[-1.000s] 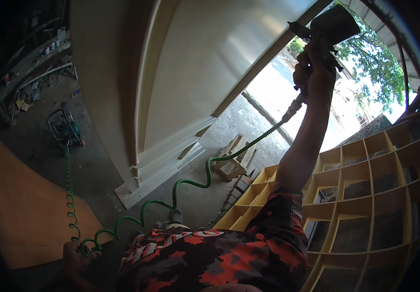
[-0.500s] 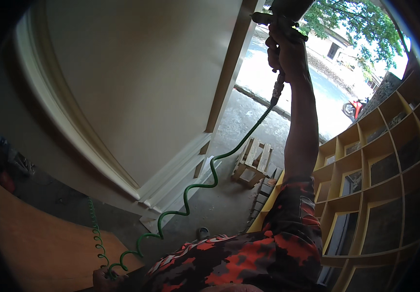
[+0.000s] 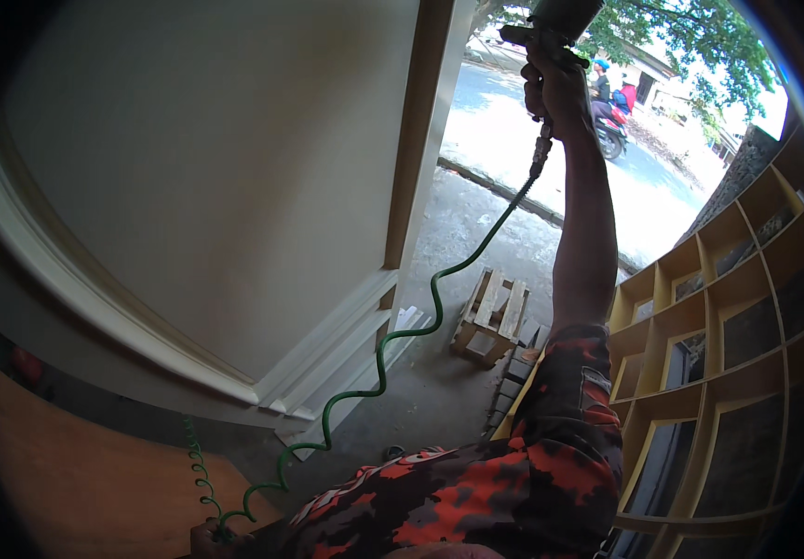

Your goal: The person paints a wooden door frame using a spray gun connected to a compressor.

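Observation:
High up, my right hand [image 3: 558,98] is closed round the grip of a spray gun [image 3: 565,17] with a dark cup on top. Its nozzle faces left, toward a large pale panel [image 3: 216,177] with moulded edges; no spray shows. From the gun's base a green coiled air hose [image 3: 380,363] sags down to the lower left. There my left hand [image 3: 214,540] is closed on the hose, low beside my body and partly cut off by the lower edge.
A tall open wooden shelf unit [image 3: 700,382] fills the right side. On the floor between it and the panel stands a small slatted wooden stool [image 3: 492,317]. An orange-brown board [image 3: 76,466] lies at lower left. Two people ride a red motorbike [image 3: 612,140] along the road outside.
The panel has shifted left and the stool slightly right and down in view. My right hand with the spray gun is slightly farther right and up. The motorbike has moved up and left.

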`<move>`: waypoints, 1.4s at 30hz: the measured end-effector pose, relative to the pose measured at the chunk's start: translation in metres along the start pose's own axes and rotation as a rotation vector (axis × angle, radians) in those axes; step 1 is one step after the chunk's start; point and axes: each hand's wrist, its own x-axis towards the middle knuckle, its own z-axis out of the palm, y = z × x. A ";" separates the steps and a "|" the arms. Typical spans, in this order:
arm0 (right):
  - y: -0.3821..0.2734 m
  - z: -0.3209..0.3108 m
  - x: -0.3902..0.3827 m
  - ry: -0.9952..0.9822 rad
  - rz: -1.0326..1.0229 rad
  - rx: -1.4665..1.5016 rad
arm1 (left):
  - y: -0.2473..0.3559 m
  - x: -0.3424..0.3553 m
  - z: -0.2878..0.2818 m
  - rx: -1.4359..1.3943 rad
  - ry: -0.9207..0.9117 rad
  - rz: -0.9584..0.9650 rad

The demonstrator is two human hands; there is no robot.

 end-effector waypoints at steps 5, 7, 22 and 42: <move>0.016 -0.014 0.024 0.007 -0.027 0.005 | -0.009 0.015 0.006 0.411 -0.040 0.425; 0.026 -0.024 0.036 0.005 -0.021 -0.011 | -0.001 0.011 0.011 0.414 -0.052 0.402; -0.018 0.000 0.008 -0.059 0.035 -0.029 | 0.000 0.020 0.004 0.424 -0.032 0.336; -0.116 0.119 -0.125 -0.192 -0.088 -0.036 | -0.018 -0.005 -0.110 0.594 0.118 0.266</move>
